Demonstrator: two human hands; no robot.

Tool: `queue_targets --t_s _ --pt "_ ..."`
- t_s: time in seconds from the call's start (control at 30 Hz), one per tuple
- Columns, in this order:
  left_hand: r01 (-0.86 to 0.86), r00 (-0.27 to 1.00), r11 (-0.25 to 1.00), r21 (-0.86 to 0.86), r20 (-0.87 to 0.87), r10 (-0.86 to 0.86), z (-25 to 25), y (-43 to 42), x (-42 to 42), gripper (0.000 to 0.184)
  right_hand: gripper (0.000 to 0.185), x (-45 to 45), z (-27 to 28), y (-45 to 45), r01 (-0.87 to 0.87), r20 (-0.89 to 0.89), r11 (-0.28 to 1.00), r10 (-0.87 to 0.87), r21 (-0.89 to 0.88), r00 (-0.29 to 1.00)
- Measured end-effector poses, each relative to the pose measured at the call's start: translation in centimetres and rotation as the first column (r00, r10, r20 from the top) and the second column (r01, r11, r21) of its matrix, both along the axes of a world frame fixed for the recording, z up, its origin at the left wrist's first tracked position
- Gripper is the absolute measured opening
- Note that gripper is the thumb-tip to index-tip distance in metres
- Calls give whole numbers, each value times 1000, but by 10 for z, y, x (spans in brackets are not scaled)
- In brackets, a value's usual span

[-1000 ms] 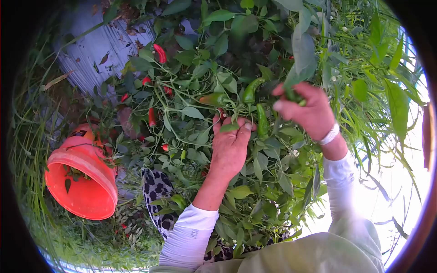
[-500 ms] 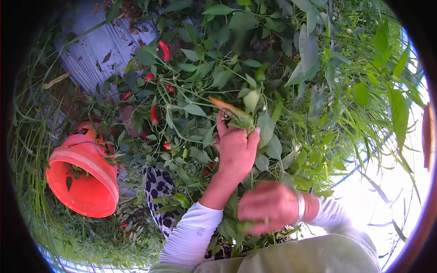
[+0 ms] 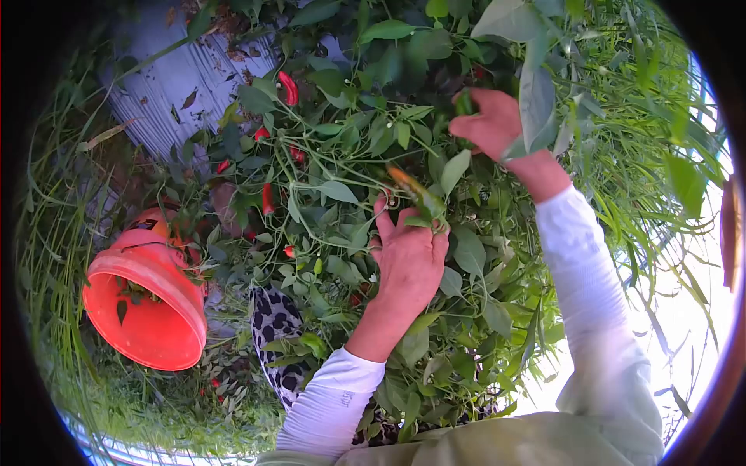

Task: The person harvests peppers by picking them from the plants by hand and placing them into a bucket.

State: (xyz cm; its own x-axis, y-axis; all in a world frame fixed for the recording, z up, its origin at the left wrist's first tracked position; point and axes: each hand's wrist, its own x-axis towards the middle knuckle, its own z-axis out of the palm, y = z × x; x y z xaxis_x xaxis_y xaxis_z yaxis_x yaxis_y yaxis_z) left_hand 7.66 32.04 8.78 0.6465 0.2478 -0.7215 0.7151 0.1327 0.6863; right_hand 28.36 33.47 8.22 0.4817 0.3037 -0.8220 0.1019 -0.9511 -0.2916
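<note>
Left hand: The left hand (image 3: pixel 409 260) reaches into the pepper plant (image 3: pixel 470 252) near its middle, back of the hand uppermost, index finger and thumb parted.
Left grip: Leaves cover the fingertips; whether they press on anything cannot be told.
Orange-green pepper (image 3: pixel 420 196): Lies just beyond the left hand, between index finger and thumb, orange tip toward the plant's upper left, green end beside the thumb.
Right hand: The right hand (image 3: pixel 497 124) is in the plant's upper right part, fingers bent toward the thumb, a broad leaf crossing the wrist.
Right grip: A green pepper (image 3: pixel 465 102) shows between thumb and fingers; how firmly they meet it cannot be told.
Red peppers (image 3: pixel 288 89): Hang along the plant's left side, well apart from both hands.
Spotted cloth (image 3: pixel 273 342): At the plant's lower left edge, near the left sleeve (image 3: pixel 334 404).
Bucket (image 3: pixel 148 334): Orange-red, left of the plant, leaves inside.
Pale sheet (image 3: pixel 194 81): Beyond the plant's upper left edge, strewn with dry leaves.
</note>
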Motion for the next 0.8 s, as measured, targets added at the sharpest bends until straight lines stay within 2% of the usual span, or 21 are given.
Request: queue_targets --t_s 0.03,0.07,0.1,0.13,0.17,0.2,0.23,0.27,0.33,0.43,0.47,0.5,0.53,0.57,0.63,0.67,0.7,0.73,0.77,0.8 --pt "28 1000 999 -27 0 -28 -1 0 0 23 51 0 -2 8 -125 -56 956 114 -266 992" --pt "55 998 997 -49 -4 -55 -2 1 -1 24 51 3 -16 -4 -126 -63 958 114 -258 991" --pt "53 998 998 -39 -13 -54 -1 2 -2 24 58 7 -38 -25 -199 -79 965 188 -170 979" --pt "40 999 999 -34 -20 -40 0 2 -1 24 66 4 -45 -26 -269 -86 960 262 -81 961" --pt "24 999 999 -31 -26 -25 1 2 -1 23 66 5 -46 -29 -272 -89 960 266 -70 960" --pt "20 999 1000 -23 -30 -21 1 1 -1 23 72 -1 -31 -22 55 -273 991 -20 122 962" --pt "-7 1000 1000 7 -31 7 2 0 -1 22 79 -7 -18 -18 403 -489 886 -252 231 835" --pt "-34 999 999 36 -29 35 2 -1 -1 21 79 -7 -10 -18 401 -491 886 -249 234 835" --pt "-56 998 997 62 -26 57 2 -3 -3 21 66 -5 7 -28 654 -688 697 -319 295 651" --pt "-73 996 996 50 58 70 -5 2 -4 25 61 -24 36 -47 705 -761 646 -289 293 581" --pt "-229 962 958 -170 108 249 -6 9 -4 28 58 -35 48 -49 677 -744 682 -293 277 600" --pt "-355 897 852 -386 116 426 -7 13 -4 31 54 -46 60 -51 647 -727 717 -296 261 620" --pt "-393 837 822 -411 210 505 -15 9 -7 36 50 -56 69 -55 524 -671 811 -238 261 702" --pt "-395 836 822 -411 210 507 -18 3 -9 36 47 -66 78 -57 390 -614 886 -167 249 772" --pt "-459 848 667 -587 -66 526 -19 0 -10 35 39 -93 89 -53 381 -518 895 -218 232 827" --pt "-485 753 564 -668 10 658 -19 -1 -13 32 35 -97 92 -61 288 -445 931 -166 223 880" --pt "-483 753 565 -669 11 657 -19 0 -13 32 32 -97 101 -57 92 -381 953 26 287 924" --pt "-413 853 816 -405 141 502 -20 1 -12 27 31 -104 112 -54 100 -454 926 82 363 887" --pt "-290 932 953 -84 201 302 -20 1 -13 27 29 -111 119 -52 64 -542 886 222 459 811" --pt "-300 935 954 8 199 293 -15 -2 -11 27 27 -124 128 -49 73 -606 875 270 479 748"
